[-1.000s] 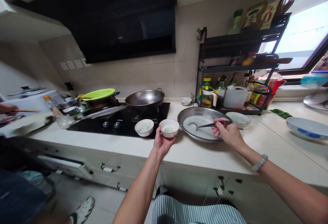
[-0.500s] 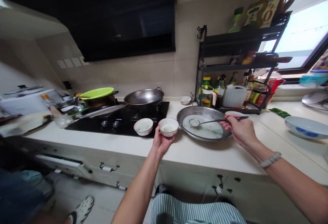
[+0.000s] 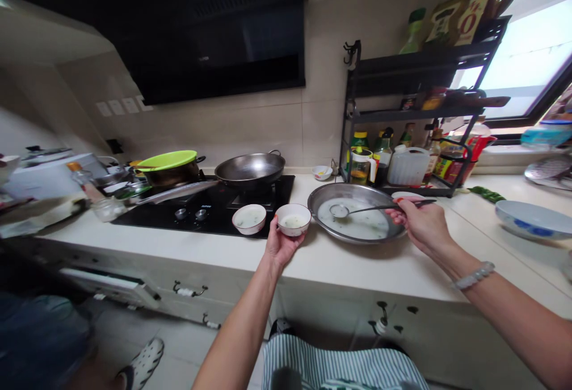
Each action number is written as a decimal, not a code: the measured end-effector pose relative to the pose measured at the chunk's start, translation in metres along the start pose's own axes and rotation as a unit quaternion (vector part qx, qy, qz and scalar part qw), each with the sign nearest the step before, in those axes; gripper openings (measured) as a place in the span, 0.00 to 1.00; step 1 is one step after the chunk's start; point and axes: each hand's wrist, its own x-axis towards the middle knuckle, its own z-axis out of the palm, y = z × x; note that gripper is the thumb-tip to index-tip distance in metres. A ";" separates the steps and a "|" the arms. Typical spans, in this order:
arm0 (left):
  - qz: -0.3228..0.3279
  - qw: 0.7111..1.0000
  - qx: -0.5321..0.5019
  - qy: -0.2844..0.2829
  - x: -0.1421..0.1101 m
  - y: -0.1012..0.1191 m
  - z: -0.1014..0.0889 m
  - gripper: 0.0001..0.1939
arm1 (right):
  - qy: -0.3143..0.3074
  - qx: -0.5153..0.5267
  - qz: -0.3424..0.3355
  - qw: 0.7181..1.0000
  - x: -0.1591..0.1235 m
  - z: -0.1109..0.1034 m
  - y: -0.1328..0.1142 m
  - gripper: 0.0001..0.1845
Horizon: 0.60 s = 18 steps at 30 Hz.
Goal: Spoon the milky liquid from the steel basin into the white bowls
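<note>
My left hand is closed around the lower side of a small white bowl with a reddish rim, which holds pale, milky soup. Just left of it, a second small bowl of the same kind stands at the cooktop's edge with similar soup in it. In my right hand is the dark handle of a ladle. The ladle's round head lies over the cloudy soup inside a wide steel basin. Green bits float in the soup.
A steel wok sits on the black cooktop. Left of it stands a pot with a lime-green basin on top. Behind the steel basin is a black rack with bottles. A blue-patterned bowl is at right. Another person's shoe shows below left.
The ladle's head has come slightly lower and nearer the soup, tilting a little. My left hand still holds the bowl in the same place. The view has shifted slightly.
</note>
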 end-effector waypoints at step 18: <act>-0.003 1.000 0.003 0.003 -0.001 0.000 0.002 0.30 | -0.009 -0.005 0.002 1.000 0.000 0.000 0.001 0.08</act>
